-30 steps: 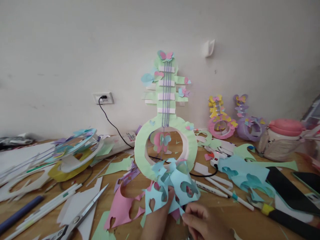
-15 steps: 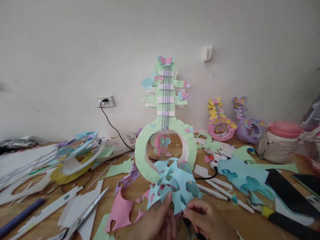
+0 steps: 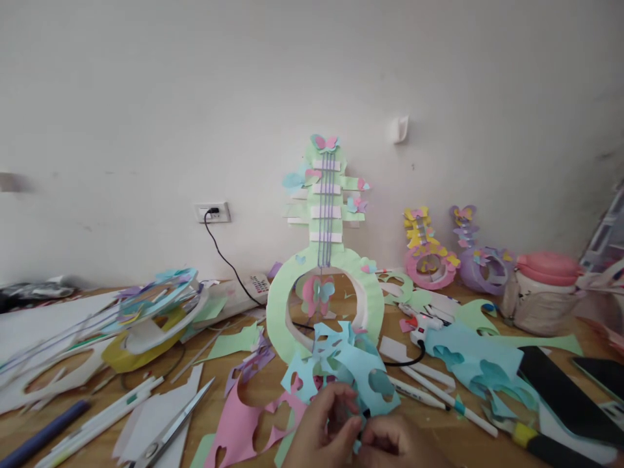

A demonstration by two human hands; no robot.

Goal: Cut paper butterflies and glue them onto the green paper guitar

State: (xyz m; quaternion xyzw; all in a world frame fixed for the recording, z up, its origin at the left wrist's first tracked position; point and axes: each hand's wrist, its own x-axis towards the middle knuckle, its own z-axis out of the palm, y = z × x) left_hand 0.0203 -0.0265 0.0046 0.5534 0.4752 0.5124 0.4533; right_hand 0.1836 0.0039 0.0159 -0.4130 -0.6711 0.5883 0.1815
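Head camera: Your left hand and right hand come together in front of the green paper guitar, fingers bent inward, though what, if anything, they grasp cannot be told; the cut-out blue sheet lies just beyond them, before the guitar's ring. The upright guitar already carries purple strings and paper butterflies, while bare lower-left pegs suggest trimming well along but unfinished.

Wooden table, green paper guitar, pink cut paper, scissors
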